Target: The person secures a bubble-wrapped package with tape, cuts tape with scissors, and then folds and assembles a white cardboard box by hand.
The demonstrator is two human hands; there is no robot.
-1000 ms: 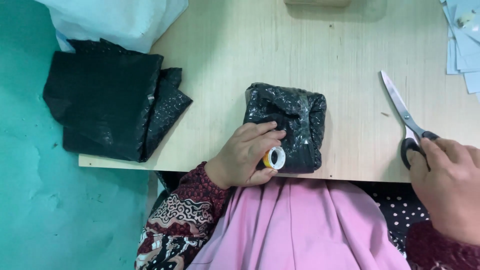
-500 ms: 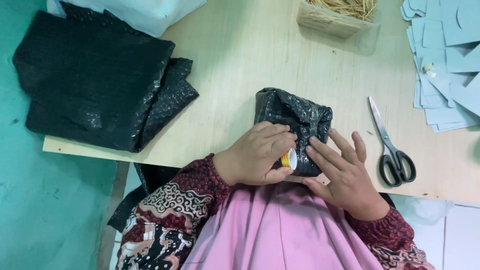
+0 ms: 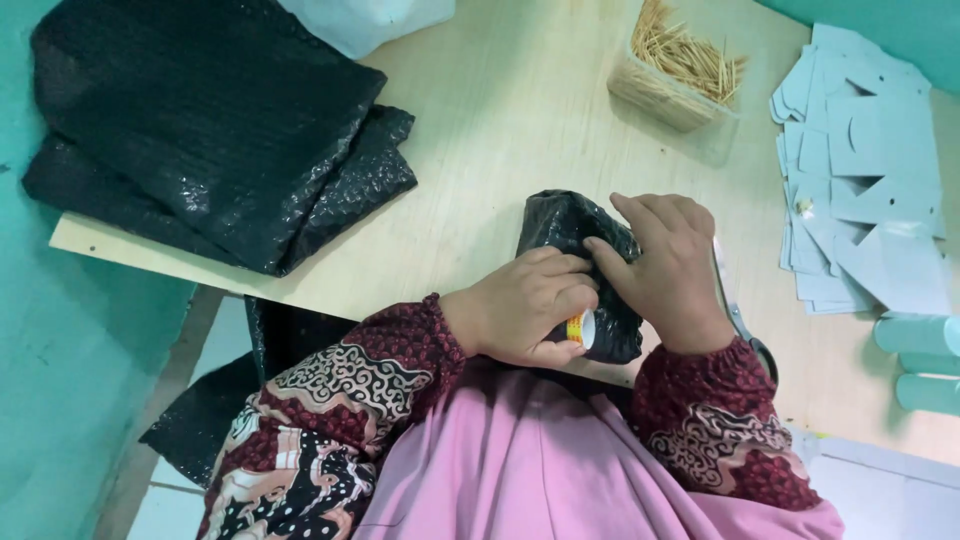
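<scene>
Both hands on the black bubble-wrapped parcel at the near table edge
Left hand grips a small tape roll against its near end — right hand presses flat on top, fingers spread

Small black bubble-wrap package at the near edge of the wooden table, lumpy and glossy, roughly box-shaped, pressed between left hand and right hand. Roll of tape with white rim and a yellow and red label, held against the package's near side under the left fingers. Stack of folded black bubble-wrap sheets at the table's far left corner, well apart from the package. Pile of pale blue flat cut cardboard pieces at the right. No signs or screens.
</scene>
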